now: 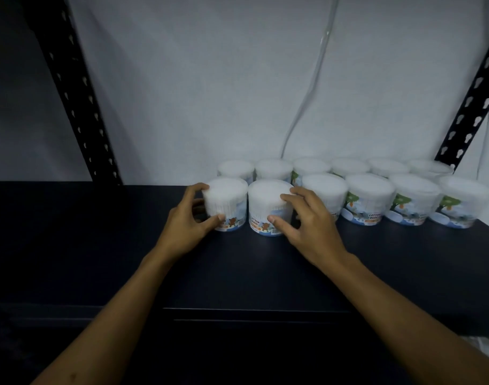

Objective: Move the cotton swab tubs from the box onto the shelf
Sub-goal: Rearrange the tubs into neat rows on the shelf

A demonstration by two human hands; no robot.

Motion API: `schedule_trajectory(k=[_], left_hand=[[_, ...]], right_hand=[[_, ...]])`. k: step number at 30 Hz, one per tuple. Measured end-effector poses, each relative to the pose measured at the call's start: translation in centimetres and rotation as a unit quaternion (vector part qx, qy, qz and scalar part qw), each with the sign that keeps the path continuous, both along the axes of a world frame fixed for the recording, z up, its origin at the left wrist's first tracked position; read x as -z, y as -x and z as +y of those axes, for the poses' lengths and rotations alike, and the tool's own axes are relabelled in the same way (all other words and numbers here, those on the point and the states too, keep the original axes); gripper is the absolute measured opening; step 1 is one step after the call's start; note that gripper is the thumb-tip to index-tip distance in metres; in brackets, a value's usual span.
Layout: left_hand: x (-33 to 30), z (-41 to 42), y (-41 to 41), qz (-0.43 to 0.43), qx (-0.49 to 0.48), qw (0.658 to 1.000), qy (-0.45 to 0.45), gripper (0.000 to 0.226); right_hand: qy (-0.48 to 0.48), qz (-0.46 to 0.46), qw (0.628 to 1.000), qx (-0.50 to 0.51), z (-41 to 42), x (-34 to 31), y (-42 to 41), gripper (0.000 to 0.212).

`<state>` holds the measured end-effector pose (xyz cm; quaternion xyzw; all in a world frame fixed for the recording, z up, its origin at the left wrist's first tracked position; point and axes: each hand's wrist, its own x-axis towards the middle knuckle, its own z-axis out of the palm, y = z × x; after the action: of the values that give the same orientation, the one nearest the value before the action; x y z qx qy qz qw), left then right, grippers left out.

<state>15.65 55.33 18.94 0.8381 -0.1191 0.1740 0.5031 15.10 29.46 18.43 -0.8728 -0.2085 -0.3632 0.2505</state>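
we have two rows of round clear plastic cotton swab tubs, white with swabs and banded with cartoon labels, standing on the dark matte shelf board [99,245], six in the back row [349,166] against the wall and six in the front. our left hand [186,226] grasps the leftmost front tub [226,201], thumb low on its label and fingers curled over its far side. our right hand [307,220] grips the second front tub [267,204] the same way. both tubs sit on the board, touching or nearly so. we judge these two are just being placed, so a dozen are up. the box is out of view, so we cannot tell how many remain. black perforated steel uprights [79,107] frame a pale grey wall [196,79], down which a thin clear cable [312,79] hangs.
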Motion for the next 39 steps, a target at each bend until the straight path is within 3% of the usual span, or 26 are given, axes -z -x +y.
schedule_trajectory(k=[5, 8, 13, 22, 39], left_hand=[[-0.4, -0.3, -0.4, -0.002, 0.004, 1.0, 0.005, 0.063], [-0.6, -0.6, -0.6, -0.017, 0.0, 1.0, -0.011, 0.062], [-0.6, -0.8, -1.0, -0.009, 0.016, 1.0, -0.01, 0.06], [0.1, -0.6, -0.9, -0.046, -0.001, 0.996, -0.072, 0.053], [0.1, -0.4, -1.1, -0.028, 0.01, 0.999, -0.032, 0.051]], right_hand=[[0.016, 0.006, 1.0, 0.01, -1.0, -1.0, -1.2, 0.045], [0.065, -0.044, 0.997, -0.001, -1.7, -1.4, -1.9, 0.031], [0.12, -0.1, 0.988, 0.016, -2.0, -1.3, -2.7, 0.029], [0.096, -0.132, 0.986, 0.011, -2.1, 0.5, -3.0, 0.032], [0.091, -0.109, 0.99, 0.026, -1.9, 0.6, -2.7, 0.032]])
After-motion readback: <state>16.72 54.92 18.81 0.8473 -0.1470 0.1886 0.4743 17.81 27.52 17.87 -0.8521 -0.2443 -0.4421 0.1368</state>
